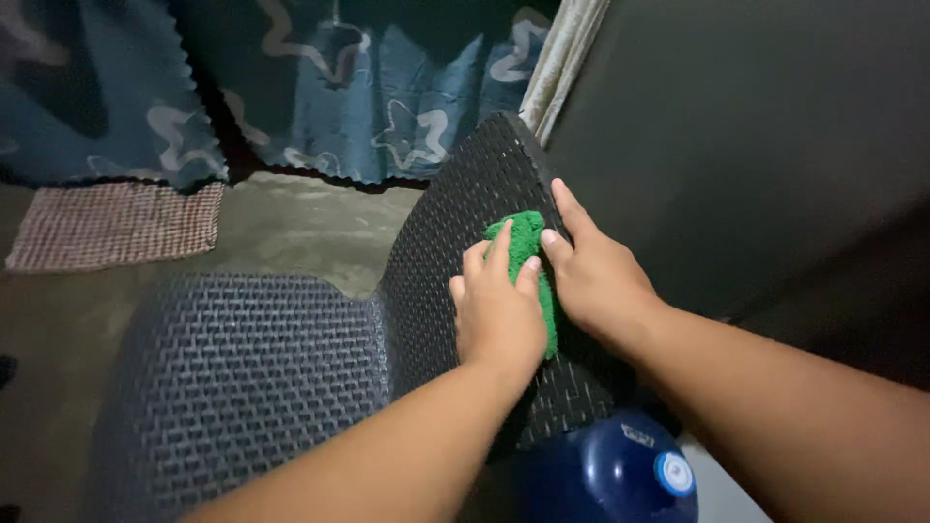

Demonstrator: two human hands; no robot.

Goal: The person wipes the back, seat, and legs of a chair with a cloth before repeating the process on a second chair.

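Head view: at frame centre, the left hand presses a green cloth flat, fingers together, against the dark woven chair back. The right hand, fingers spread, braces it. Wiping looks underway; next calls for steady pressure across the weave.

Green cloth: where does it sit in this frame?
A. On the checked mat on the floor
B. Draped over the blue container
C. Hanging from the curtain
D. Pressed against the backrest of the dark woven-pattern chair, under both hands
D: the green cloth lies on the chair backrest, with the left hand and right hand on it.
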